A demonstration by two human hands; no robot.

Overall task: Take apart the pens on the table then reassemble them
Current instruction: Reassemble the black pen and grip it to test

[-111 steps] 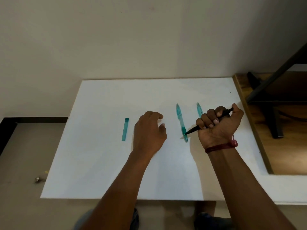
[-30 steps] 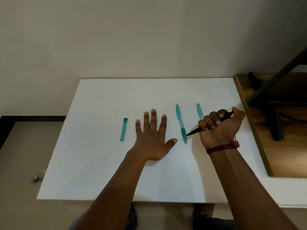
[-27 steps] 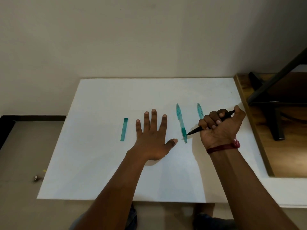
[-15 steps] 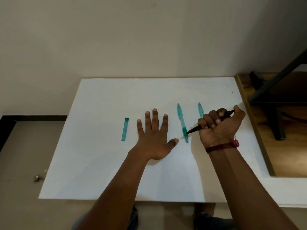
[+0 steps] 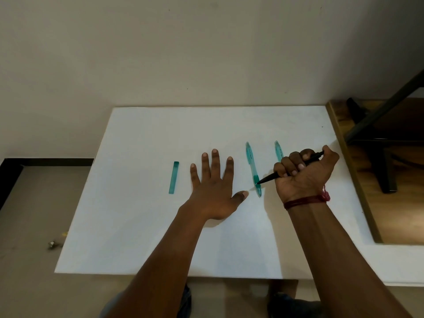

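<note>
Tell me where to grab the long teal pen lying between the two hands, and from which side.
Pinch the teal pen across its pale mid-barrel, coming from above and its left. It lies flat, pointing away, so only its long sides are open; the black pen crowds its dark grip, and the left hand is free.

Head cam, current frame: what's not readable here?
Head view only:
- Far-right teal pen: lower half hidden behind the right hand.
- Black pen: middle hidden inside that fist.
- Middle teal pen: barrel print too small to read.
- Small object on the floor: too small to identify.
- Table under the left hand: covered by the palm.
</note>
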